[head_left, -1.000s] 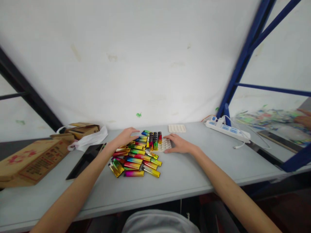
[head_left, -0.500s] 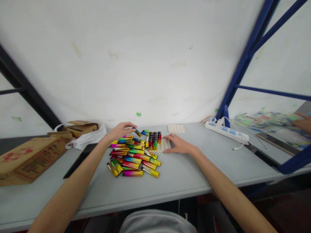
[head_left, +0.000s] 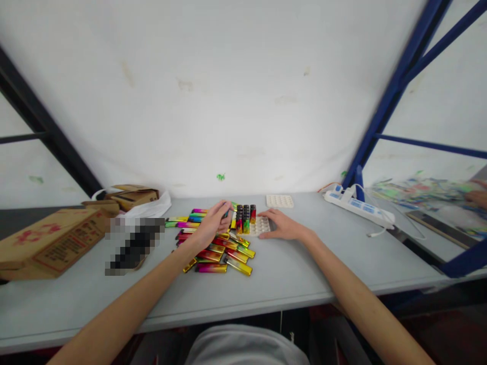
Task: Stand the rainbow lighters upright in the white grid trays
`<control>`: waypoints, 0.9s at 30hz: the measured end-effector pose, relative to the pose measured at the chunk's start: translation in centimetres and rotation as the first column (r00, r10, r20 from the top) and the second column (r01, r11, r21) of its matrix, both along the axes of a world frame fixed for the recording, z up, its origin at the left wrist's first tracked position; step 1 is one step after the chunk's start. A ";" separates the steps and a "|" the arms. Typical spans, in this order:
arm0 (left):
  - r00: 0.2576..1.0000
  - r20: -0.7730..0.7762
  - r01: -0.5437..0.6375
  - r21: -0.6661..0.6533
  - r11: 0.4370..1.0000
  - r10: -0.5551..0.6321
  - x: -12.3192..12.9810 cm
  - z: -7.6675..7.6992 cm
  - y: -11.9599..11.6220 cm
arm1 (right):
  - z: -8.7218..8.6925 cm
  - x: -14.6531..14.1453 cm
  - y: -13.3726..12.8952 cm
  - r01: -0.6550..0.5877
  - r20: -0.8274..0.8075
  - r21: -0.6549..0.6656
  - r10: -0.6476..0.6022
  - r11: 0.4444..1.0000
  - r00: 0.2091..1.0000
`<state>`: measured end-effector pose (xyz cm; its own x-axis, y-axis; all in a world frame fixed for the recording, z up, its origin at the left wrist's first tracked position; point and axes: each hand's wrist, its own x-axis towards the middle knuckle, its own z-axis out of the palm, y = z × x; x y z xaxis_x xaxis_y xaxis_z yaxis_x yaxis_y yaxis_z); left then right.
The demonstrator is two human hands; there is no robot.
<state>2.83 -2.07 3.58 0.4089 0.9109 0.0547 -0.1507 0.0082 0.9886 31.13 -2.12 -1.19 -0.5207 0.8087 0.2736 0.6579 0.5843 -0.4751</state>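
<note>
A loose pile of shiny, rainbow-coloured lighters [head_left: 212,267] lies on the table, most of them flat. Over the pile's right side, my left hand [head_left: 213,223] is closed around a lighter [head_left: 227,213]; only its dark end shows past the fingers. Several black-topped lighters [head_left: 246,221] stand upright in rows in the left part of a white tray [head_left: 261,226] with round hollows. My right hand [head_left: 280,224] rests at the tray's right edge, thumb and fingers apart around it and holding no lighter.
A second white tray [head_left: 279,201] lies near the wall. Cardboard boxes [head_left: 57,243] and a white plastic bag [head_left: 152,207] are at left. A power strip [head_left: 359,207] with cables lies at right, before a blue frame [head_left: 380,106]. Another person's hand [head_left: 477,196] shows at far right.
My left hand has moved right, from the pile's far left side toward the upright lighters, carrying the lighter. My right hand stays by the tray. The view has shifted slightly.
</note>
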 end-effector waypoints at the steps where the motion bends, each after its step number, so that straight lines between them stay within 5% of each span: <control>1: 0.998 -0.049 -0.045 0.013 0.999 0.046 0.1 -0.1 -0.1 | 0.0 0.0 0.0 -0.002 -0.003 0.002 0.002 1.000 1.000; 5: 0.955 -0.208 -0.183 0.154 0.971 0.213 0.2 -0.6 -0.2 | -0.3 0.1 0.1 -0.013 -0.013 0.018 0.013 1.000 1.000; 12: 0.888 -0.342 -0.174 0.367 0.914 0.307 -0.1 -1.1 0.1 | -0.1 0.0 0.0 -0.001 -0.005 0.002 0.001 1.000 1.000; 27: 0.969 -0.238 -0.049 0.097 0.994 0.071 0.0 0.3 -0.8 | -0.4 0.1 0.2 0.001 -0.004 0.008 -0.001 1.000 1.000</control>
